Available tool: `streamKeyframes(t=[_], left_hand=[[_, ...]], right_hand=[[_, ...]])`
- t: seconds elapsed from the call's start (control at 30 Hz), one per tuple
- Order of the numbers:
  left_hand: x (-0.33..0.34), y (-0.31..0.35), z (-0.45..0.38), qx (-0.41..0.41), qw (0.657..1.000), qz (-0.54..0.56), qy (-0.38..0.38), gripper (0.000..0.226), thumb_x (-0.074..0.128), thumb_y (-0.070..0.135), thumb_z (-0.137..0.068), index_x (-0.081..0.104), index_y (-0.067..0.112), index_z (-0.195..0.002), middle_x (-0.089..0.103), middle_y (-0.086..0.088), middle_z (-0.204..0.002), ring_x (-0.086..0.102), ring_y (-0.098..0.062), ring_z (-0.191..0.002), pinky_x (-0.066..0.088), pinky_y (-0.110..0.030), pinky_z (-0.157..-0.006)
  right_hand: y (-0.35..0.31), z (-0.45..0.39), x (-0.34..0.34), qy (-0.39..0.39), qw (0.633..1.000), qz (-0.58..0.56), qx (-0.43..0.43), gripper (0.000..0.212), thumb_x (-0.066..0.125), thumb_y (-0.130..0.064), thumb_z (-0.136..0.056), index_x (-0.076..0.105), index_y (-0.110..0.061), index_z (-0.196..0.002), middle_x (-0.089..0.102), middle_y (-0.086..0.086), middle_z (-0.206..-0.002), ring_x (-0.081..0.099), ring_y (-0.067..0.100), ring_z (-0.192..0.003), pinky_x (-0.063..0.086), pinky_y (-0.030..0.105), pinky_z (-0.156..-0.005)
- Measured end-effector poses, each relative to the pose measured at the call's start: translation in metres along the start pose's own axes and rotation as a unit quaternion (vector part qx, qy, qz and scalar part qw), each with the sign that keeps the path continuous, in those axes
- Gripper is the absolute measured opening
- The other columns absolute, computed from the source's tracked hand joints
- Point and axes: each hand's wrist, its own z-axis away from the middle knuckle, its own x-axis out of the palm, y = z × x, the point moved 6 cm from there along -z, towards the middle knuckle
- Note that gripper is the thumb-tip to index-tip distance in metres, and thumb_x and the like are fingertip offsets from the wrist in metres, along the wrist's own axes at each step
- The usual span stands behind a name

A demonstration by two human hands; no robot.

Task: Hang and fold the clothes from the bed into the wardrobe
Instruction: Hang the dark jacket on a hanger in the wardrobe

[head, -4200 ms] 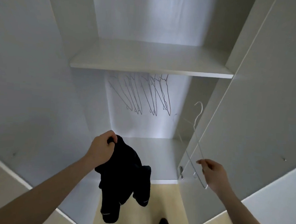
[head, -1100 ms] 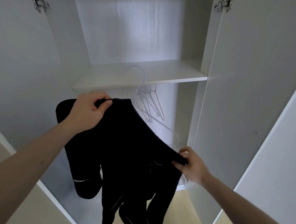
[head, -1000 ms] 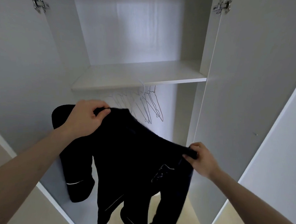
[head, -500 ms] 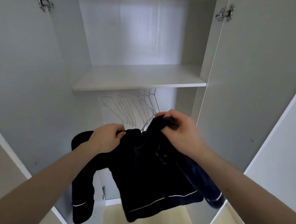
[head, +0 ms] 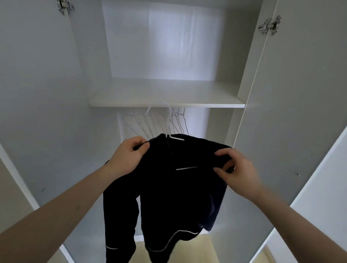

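From the head camera, both bare forearms reach up and forward into an open white wardrobe. Between the hands hangs a black long-sleeved top with thin white piping, held up in front of the lower compartment and just below the white shelf board. The left hand grips the garment's left shoulder, fingers curled and the thumb and forefinger pinching the fabric edge. The right hand holds the other shoulder — thumb and fingertips pinch a fold of cloth, the remaining fingers bent loosely behind it.

A thin white wire hanger sits inside the top's neckline; its hook rises above the collar and overlaps the shelf's front edge, and whether it touches anything there cannot be told. One sleeve droops down at the left, its cuff near the bottom of the view.

Behind the collar, a row of bare wire hangers hangs under the shelf. Both wardrobe doors stand open, each with a metal hinge near its top corner — pale wooden flooring shows beneath the garment.
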Motion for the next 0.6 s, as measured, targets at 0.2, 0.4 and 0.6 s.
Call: streamKeyframes(t=[0.2,0.4,0.6], left_hand=[[0.003,0.017,0.002,0.022,0.999,-0.037,-0.018,0.025,0.058,0.027,-0.101,0.064,0.025,-0.078,0.064,0.006,-0.069,0.058,-0.004,-0.062,0.044,-0.031,-0.068],[0.004,0.012,0.005,0.01,1.0,-0.008,-0.028,0.029,0.058,0.023,-0.102,0.063,0.027,-0.074,0.059,0.009,-0.063,0.054,-0.004,-0.059,0.042,-0.03,-0.067],[0.009,0.017,0.011,0.031,0.999,-0.026,-0.024,0.026,0.052,0.032,-0.106,0.061,0.027,-0.081,0.059,0.008,-0.066,0.054,-0.005,-0.061,0.042,-0.031,-0.064]], right_hand=[[0.024,-0.007,0.005,0.071,0.997,0.036,-0.014,0.029,0.075,-0.043,-0.088,0.065,-0.034,-0.115,0.056,-0.019,-0.108,0.055,0.001,-0.091,0.041,0.013,-0.081],[-0.008,-0.02,0.016,-0.011,0.998,0.05,-0.044,0.013,0.064,-0.036,-0.1,0.076,-0.031,-0.099,0.073,-0.013,-0.082,0.067,0.01,-0.078,0.053,0.036,-0.075],[-0.046,-0.027,0.029,-0.066,0.996,0.018,-0.058,0.019,0.055,-0.034,-0.104,0.072,-0.028,-0.097,0.071,-0.008,-0.076,0.066,0.011,-0.072,0.051,0.032,-0.065]])
